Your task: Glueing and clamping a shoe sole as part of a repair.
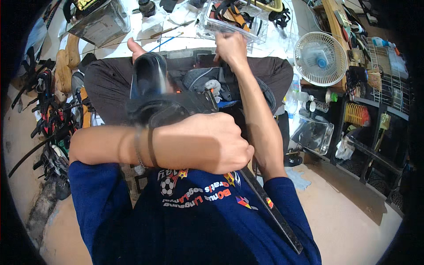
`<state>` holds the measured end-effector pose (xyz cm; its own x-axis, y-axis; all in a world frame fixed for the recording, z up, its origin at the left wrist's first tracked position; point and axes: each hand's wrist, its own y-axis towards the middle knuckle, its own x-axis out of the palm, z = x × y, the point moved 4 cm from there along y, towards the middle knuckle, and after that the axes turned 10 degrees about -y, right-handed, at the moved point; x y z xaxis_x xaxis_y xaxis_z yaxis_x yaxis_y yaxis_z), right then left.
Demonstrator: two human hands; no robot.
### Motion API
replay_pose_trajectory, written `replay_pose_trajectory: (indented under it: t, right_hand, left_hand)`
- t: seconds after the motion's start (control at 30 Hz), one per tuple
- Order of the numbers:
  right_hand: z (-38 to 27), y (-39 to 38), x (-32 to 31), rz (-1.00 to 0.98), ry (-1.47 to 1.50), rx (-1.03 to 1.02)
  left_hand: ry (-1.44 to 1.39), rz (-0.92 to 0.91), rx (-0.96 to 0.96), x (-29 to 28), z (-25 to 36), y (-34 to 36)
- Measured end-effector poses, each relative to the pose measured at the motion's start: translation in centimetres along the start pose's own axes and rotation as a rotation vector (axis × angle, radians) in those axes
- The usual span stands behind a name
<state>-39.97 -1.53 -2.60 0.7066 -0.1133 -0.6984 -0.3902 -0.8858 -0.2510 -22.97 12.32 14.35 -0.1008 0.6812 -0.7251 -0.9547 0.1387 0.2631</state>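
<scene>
My left forearm lies across my lap, and my left hand (218, 143) is a closed fist. From beneath it a long black bar (274, 212) slants to the lower right; whether the fingers grip it is hidden. A dark shoe (149, 73) stands heel-up beyond that forearm, beside a blurred black piece (172, 106). Grey shoe parts (201, 80) lie in my lap, close to a small tool with an orange edge (212, 97). My right hand (232, 47) reaches forward with curled fingers at the near rim of a clear plastic box (260, 37); what they hold is hidden.
Straps fill the clear box. A thin blue stick (165, 43) lies on the white floor near a clear tank (99, 26). Many shoes and straps (51, 119) crowd the left. At right stand a white basket (320, 58), bottles (292, 99) and a black rack (375, 152).
</scene>
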Motion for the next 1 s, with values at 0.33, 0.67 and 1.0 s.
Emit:
replay_pose_trajectory:
  t: [0.33, 0.67, 1.0]
  right_hand:
    - [-6.6, -0.4, -13.6, 0.126, 0.68, -0.278]
    - [-3.0, 5.3, -4.7, -0.279, -0.433, -0.675]
    - [1.9, 10.3, 8.9, -0.7, -0.907, -0.528]
  left_hand:
    - [-0.025, 0.062, 0.014, 0.1, 0.2, -0.8]
    - [-0.005, -0.05, -0.076, -0.5, -0.2, -0.6]
    - [-0.018, -0.019, -0.005, -1.2, -0.4, 0.3]
